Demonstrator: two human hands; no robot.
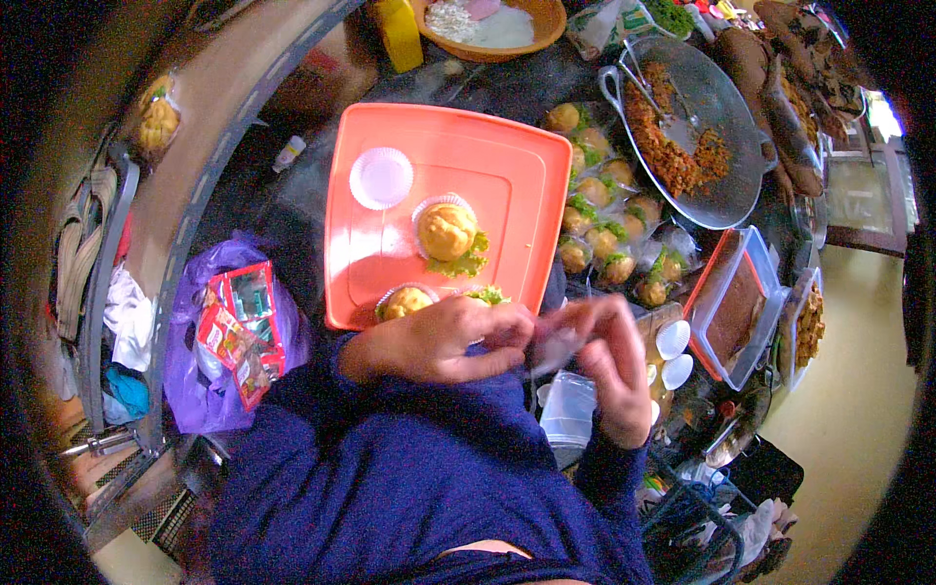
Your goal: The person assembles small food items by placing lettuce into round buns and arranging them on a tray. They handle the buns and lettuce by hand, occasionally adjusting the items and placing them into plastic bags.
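Note:
Over the near edge of an orange lid (507,214) is my left hand (448,336), its fingers closed at a blurred piece of clear plastic (556,351). Just to the right, my right hand (609,356) is smeared by motion, fingers bent beside that plastic. On the lid stand a bun with lettuce (447,232) in a paper cup and an empty white paper cup (381,178). Another bun (407,301) is partly covered by my left hand, and lettuce (487,294) shows behind its knuckles. A stack of clear plastic bags (568,409) lies below my right hand.
Several plastic-wrapped filled buns (604,234) sit right of the lid. Beyond them is a large metal pan (746,190) of reddish-brown filling. A clear container (765,322) stands at right, a purple bag (185,341) with red packets at left, and an orange bowl (546,34) at the back.

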